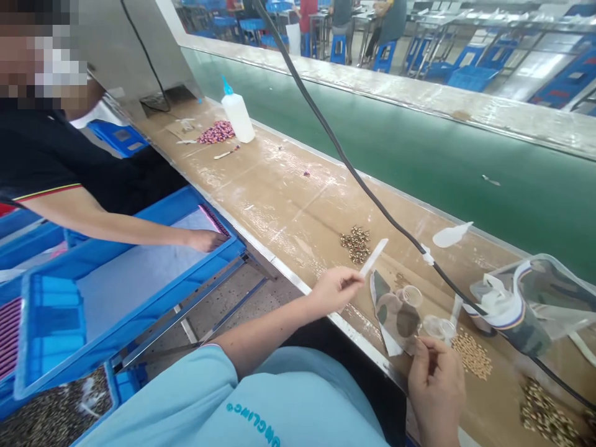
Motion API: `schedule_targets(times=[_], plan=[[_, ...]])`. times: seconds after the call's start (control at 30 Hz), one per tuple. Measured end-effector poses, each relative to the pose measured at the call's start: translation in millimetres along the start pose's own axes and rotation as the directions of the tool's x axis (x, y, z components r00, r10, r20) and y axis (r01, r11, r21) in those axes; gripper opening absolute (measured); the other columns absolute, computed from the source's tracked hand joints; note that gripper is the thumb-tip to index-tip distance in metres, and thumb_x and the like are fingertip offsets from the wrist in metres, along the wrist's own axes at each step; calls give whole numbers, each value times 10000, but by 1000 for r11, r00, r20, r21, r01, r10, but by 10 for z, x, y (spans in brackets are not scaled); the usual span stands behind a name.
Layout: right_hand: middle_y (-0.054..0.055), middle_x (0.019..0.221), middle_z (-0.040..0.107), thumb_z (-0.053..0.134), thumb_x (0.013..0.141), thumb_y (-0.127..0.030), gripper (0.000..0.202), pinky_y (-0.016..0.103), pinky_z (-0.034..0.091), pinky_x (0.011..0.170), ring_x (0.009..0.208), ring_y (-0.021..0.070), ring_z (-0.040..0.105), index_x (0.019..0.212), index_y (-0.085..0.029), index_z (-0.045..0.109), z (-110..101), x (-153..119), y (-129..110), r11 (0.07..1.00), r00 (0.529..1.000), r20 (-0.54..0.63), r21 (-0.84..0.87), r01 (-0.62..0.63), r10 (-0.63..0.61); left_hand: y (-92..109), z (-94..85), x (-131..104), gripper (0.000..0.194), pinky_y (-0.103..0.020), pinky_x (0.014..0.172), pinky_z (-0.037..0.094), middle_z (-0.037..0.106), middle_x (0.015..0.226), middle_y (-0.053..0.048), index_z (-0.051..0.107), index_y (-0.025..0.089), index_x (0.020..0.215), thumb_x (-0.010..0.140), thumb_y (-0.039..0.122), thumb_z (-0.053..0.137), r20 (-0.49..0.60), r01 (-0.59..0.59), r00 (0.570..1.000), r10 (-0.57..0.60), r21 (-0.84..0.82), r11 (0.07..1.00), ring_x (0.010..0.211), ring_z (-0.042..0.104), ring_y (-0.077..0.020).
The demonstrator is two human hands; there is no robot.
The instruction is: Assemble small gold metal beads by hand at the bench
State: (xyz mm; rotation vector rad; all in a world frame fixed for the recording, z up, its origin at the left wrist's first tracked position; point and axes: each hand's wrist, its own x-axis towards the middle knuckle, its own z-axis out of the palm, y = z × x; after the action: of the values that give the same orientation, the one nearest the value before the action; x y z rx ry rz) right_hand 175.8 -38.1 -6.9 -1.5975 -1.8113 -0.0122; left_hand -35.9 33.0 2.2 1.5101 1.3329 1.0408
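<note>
My left hand [336,289] is closed in a pinch round the lower end of a flat white strip [375,256], which points up and away over the table. Just beyond it lies a heap of small brass-coloured pieces [356,244]. My right hand [436,375] is closed, thumb against fingertips, close to the table's front edge; whatever it pinches is too small to make out. Between the hands are a grey and white sheet [392,344], a clear plastic ring [412,296] and a clear round dish [439,328]. Small tan pieces [472,354] are heaped beside my right hand.
A black cable [342,152] hangs across the table. Right of it sit a clear bag [554,288] and a dark-gold heap [544,413]. A white bottle [239,118] stands farther off. At left, a co-worker's hand [208,240] reaches into a blue tray [51,347].
</note>
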Motion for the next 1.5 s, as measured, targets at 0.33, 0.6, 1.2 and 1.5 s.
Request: schedule_targets(times=[0.33, 0.6, 1.2, 1.5], plan=[[54, 746, 568, 348, 925, -491, 363, 310, 359, 641, 702, 184, 520, 806, -196, 522, 17, -15, 31, 997, 997, -9, 28, -74, 74, -64, -210, 440, 124, -333, 839, 475, 637, 882, -72, 651, 155, 851, 814, 127, 537, -12, -103, 992, 122, 448, 888, 865, 596, -184], [14, 686, 537, 399, 917, -403, 270, 276, 367, 593, 626, 152, 504, 794, -199, 526, -108, 29, 31, 983, 990, 33, 116, -143, 140, 9, -142, 469, 110, -380, 863, 446, 577, 849, -63, 584, 173, 768, 790, 89, 516, -27, -42, 997, 66, 522, 852, 884, 554, -216], [48, 788, 581, 337, 945, -411, 313, 286, 353, 611, 714, 173, 525, 811, -210, 536, -424, 348, 272, 978, 992, 128, -209, 25, 2, 272, 368, -85, 213, -253, 672, 486, 613, 700, -12, 576, 139, 807, 742, 325, 656, 368, 357, 916, -160, -562, 746, 631, 589, -102], [61, 762, 586, 365, 947, -255, 231, 289, 350, 651, 705, 175, 506, 817, -180, 540, -475, 536, 302, 869, 929, 244, -348, 352, -279, 224, 548, -153, 381, -240, 629, 469, 640, 617, -4, 564, 132, 780, 634, 423, 760, 495, 509, 847, -192, -653, 561, 570, 598, -98]])
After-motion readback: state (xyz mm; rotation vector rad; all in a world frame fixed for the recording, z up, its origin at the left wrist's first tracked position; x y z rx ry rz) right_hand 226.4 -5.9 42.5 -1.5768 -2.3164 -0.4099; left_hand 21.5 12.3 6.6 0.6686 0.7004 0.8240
